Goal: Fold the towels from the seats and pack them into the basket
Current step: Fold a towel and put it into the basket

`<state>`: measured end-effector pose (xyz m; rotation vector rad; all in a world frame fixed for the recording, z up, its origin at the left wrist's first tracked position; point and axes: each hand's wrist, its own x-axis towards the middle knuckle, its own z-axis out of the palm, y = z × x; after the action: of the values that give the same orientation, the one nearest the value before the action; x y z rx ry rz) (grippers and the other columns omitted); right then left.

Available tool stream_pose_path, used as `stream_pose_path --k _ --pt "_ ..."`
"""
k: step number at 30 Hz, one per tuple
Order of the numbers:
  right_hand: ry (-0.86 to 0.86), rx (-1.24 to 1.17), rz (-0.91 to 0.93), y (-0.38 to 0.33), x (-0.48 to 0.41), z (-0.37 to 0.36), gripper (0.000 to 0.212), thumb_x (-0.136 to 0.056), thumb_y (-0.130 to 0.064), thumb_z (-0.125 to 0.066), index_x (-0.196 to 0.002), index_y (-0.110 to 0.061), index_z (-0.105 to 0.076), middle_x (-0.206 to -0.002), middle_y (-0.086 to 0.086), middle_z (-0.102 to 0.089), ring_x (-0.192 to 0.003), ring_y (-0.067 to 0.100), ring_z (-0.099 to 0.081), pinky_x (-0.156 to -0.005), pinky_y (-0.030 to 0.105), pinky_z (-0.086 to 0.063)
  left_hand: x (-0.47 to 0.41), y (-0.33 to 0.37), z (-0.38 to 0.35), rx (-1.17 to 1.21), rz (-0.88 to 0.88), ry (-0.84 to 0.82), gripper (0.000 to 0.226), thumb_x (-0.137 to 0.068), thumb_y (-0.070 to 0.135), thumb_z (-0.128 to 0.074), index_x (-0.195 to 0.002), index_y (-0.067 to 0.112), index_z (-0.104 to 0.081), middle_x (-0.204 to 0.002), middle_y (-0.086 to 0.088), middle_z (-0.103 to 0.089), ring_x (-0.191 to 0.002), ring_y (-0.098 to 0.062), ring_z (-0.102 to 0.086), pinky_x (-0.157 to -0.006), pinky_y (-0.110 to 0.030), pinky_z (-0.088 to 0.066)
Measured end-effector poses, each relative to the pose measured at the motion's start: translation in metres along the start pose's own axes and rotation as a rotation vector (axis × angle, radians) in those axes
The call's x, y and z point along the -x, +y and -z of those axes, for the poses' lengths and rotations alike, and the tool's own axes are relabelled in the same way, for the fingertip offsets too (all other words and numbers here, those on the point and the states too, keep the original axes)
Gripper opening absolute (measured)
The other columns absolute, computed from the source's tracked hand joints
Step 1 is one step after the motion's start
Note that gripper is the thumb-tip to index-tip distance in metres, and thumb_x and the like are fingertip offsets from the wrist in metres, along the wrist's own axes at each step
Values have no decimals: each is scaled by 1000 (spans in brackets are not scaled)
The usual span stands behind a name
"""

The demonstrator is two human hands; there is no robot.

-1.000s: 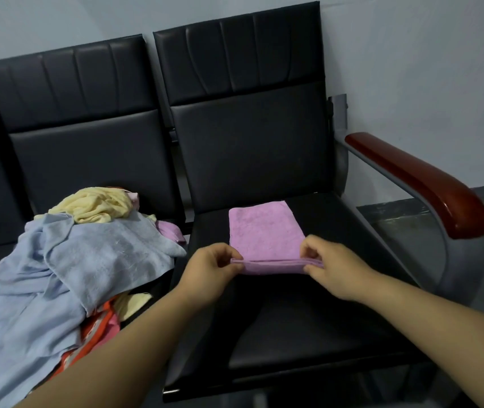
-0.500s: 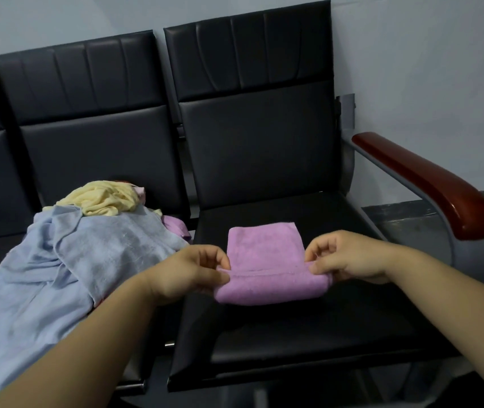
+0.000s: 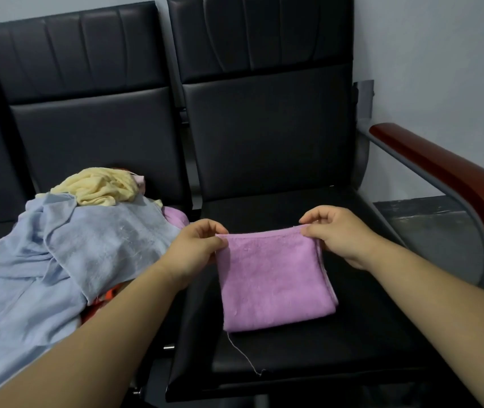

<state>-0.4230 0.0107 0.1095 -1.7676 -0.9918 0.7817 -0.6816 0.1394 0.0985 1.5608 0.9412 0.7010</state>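
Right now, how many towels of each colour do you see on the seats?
Purple towels: 2, the folded purple towel and a second purple towel
Light blue towel: 1, perhaps 2
Yellow towel: 1
Orange towel: 1
Total: at least 5; more may lie hidden.

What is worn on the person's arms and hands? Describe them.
The left forearm and right forearm are bare to the picture's edge: no sleeve, watch or bracelet. The left grip and right grip show no glove or ring.
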Motion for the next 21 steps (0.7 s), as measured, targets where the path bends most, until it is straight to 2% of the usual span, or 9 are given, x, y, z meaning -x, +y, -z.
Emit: stream_pose_path --k 4,8,10,13,18,21 --pt "57 11 -10 8 -27 -15 19 -89 -10 -75 -99 -25 -74 -99 0 -73 -94 15 -70 -77 26 -52 -26 -17 -1 0 24 105 19 -90 0 -65 -83 17 -69 -74 2 -66 -68 -11 -57 -60 -27 -47" --pt "79 80 -49 21 -51 -29 16 -90 -13 -75 -100 -26 -72 -97 -3 -74 -91 11 -69 -72 23 -51 -48 -41 -7 -121 40 200 19 -88 3 -68 -83 21 -68 -74 4 -66 -68 -13 -56 -62 -25 -46" --pt "59 214 -61 30 -61 -35 13 -91 -19 -75 -101 -27 -71 -96 -6 -72 -90 9 -68 -70 23 -50 -53 -52 -10 -350 10 208 14 -89 10 -66 -84 23 -66 -77 8 -67 -69 -9 -58 -65 -22 -47" --pt "35 434 -67 39 -73 -44 11 -90 -30 -78 -96 -29 -69 -92 -10 -69 -87 8 -66 -69 24 -51 -57 -60 -14 -720 -37 144 7 -93 24 -59 -90 28 -64 -86 12 -66 -80 -7 -61 -75 -28 -49" --pt "59 503 -70 43 -84 -42 16 -88 -38 -80 -93 -28 -68 -91 -10 -69 -83 8 -65 -65 24 -48 -62 -63 -16 -798 -52 162 9 -95 29 -58 -103 28 -62 -99 8 -64 -84 -9 -59 -75 -27 -45" --pt "107 532 -42 43 -80 -38 22 -90 -37 -78 -106 -26 -66 -104 -9 -64 -88 8 -61 -65 21 -45 -55 -53 -14 -781 -138 241 18 -91 26 -65 -108 28 -62 -106 9 -56 -87 -10 -58 -76 -27 -46"
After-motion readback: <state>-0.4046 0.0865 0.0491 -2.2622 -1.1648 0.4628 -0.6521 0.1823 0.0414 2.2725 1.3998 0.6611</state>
